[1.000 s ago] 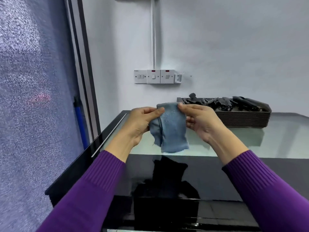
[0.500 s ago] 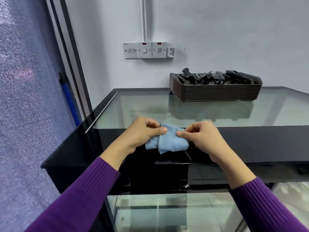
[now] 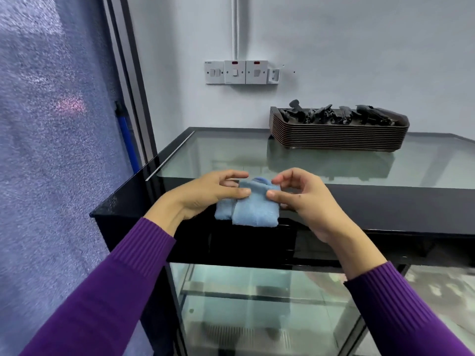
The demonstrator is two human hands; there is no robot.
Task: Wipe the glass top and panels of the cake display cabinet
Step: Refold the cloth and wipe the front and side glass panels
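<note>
A folded light-blue cloth (image 3: pixel 253 209) is held in the air in front of the cabinet's black front band. My left hand (image 3: pixel 208 194) pinches its left upper edge between thumb and fingers. My right hand (image 3: pixel 303 199) pinches its right upper edge with the thumb against the fold. The cake display cabinet has a glass top (image 3: pixel 321 160) in a black frame, and a glass front panel (image 3: pixel 257 304) below shows empty shelves inside.
A stack of dark trays (image 3: pixel 339 134) with black clips on it stands at the back of the glass top. Wall switches (image 3: pixel 241 71) sit above. A frosted glass partition (image 3: pixel 51 150) and a blue pole (image 3: pixel 127 140) flank the cabinet's left side.
The cloth hung open from both hands a second ago; it is now folded into a compact pad and held lower, in front of the cabinet's front edge. The view has tilted down.
</note>
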